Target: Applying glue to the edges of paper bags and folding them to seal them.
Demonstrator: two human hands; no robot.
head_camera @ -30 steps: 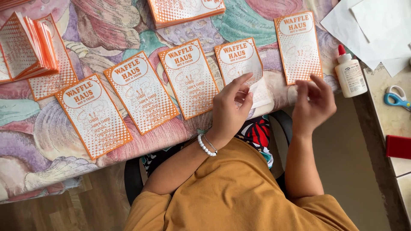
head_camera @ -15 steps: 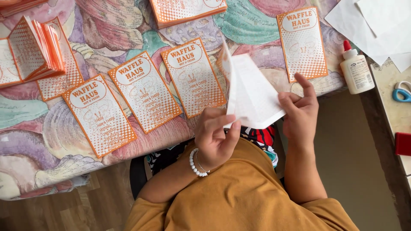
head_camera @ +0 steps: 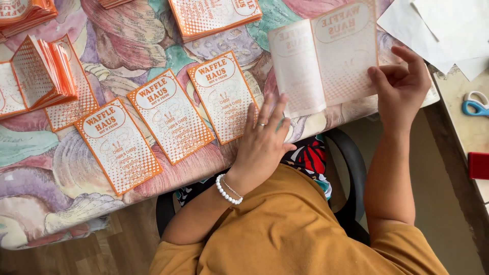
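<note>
We find the right hand holding an unfolded leaflet by its right edge, fingers clamped on the paper, thumb below and the rest curled over the margin. The leaflet stands lifted off the tabletop, its back toward us, so the orange print shows through pale and reversed. It is thin paper, rectangular, with one vertical fold dividing it into two panels.

The left hand lies flat just below the leaflet's lower left corner, fingers apart and stretched, gripping nothing. We cannot tell whether the fingertips touch the sheet. A ring sits on one finger, and a white bead bracelet circles the wrist.

Left of the leaflet, three folded leaflets lie face up in a slanted row, each a white rectangle with an orange dotted border. Above and left of the leaflet sits a neat stack of the same. Far left of it, a fanned pile stands partly open. The tabletop is covered by a cloth printed with large shells in pink, teal and cream.

Right of the leaflet lie plain white sheets, and beyond them blue-handled scissors on a bare surface.
</note>
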